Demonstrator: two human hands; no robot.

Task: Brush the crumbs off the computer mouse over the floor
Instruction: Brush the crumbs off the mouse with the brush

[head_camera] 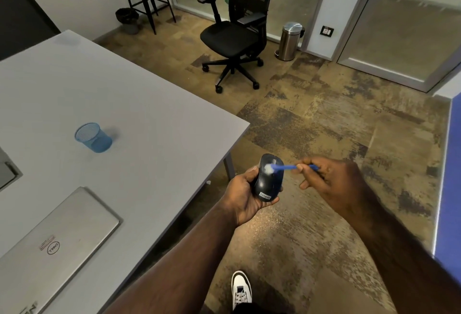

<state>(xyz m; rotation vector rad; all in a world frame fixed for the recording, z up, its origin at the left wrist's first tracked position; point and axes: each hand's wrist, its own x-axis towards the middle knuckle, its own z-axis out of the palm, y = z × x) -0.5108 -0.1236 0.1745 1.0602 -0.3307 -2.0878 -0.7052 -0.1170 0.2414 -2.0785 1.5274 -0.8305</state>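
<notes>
A dark computer mouse (269, 184) with a small label near its rear rests in my left hand (243, 195), held out past the table corner above the brown carpet floor (311, 124). My right hand (329, 181) pinches the handle of a small blue brush (287, 167). The brush's white bristles touch the top of the mouse near its wheel. Fingers of my left hand wrap the mouse's left side and underside.
A grey table (124, 104) fills the left, carrying a blue mesh cup (93, 137) and a shut silver laptop (57, 246). A black office chair (234, 34), a steel bin (289, 40) and a black stool stand farther off. My white shoe (240, 288) is below.
</notes>
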